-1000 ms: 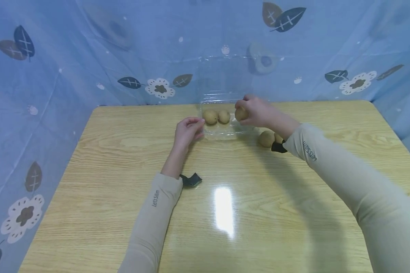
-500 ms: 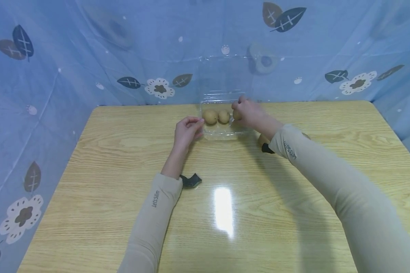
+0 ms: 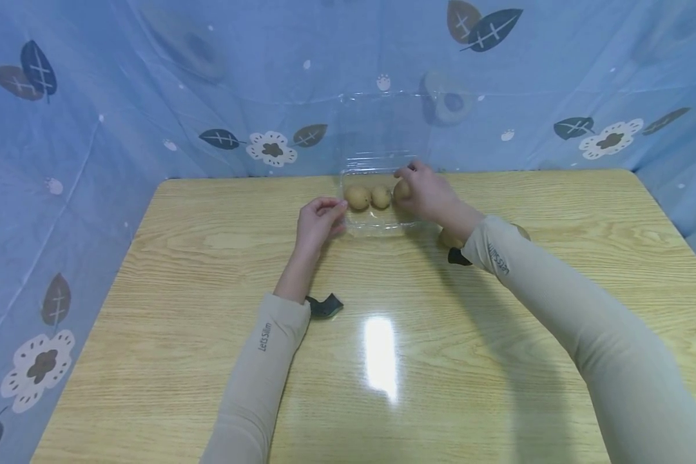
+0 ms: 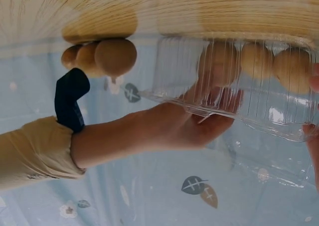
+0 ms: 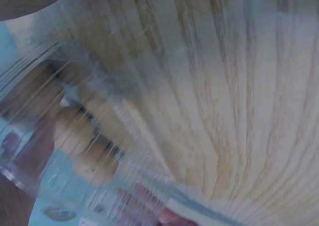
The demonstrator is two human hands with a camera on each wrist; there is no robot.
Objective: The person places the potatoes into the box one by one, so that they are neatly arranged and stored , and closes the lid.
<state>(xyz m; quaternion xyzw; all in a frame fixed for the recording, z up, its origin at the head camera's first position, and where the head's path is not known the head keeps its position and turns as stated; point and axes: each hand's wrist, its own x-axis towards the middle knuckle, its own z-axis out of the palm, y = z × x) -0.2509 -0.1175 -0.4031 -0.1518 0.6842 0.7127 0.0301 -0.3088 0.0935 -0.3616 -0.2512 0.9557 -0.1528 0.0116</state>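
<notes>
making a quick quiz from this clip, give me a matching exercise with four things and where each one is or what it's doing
Things:
1. left hand
2. right hand
3. clear plastic container
4. loose fruits

Places or states:
a. on the table behind the right forearm
b. holds a round brown fruit inside the container
c. at the container's left edge
d. lid open, two fruits lying inside

Pairs: 1-c, 2-b, 3-d, 4-a
</notes>
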